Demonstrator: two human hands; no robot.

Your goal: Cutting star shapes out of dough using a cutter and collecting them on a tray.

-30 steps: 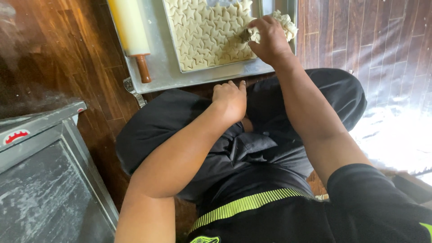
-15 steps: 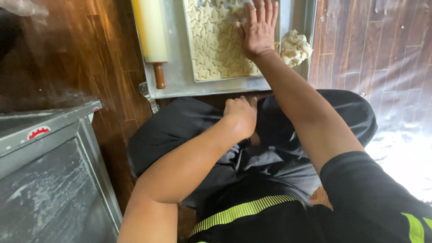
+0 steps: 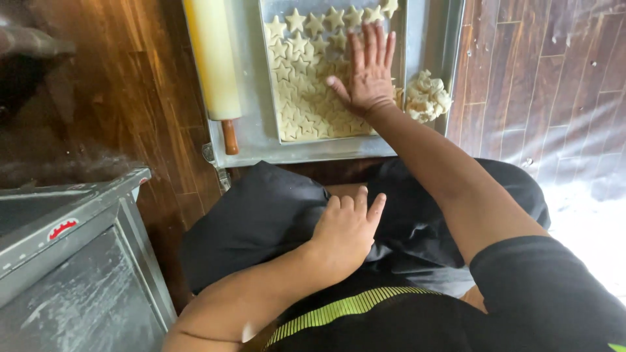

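Since a second ago, right hand [image 3: 368, 75] moved off the dough scrap pile [image 3: 427, 96] and now lies flat, fingers spread, grasping nothing, on the star-cut dough sheet [image 3: 306, 85] in the metal tray [image 3: 251, 124]. Left hand [image 3: 345, 228] rests loosely open on lap. Rolling pin [image 3: 212, 62] lies left of sheet. Light, even pressure seems best, so stars don't distort.

Right hand [image 3: 368, 78] flat on star-shaped dough pieces [image 3: 303, 85]
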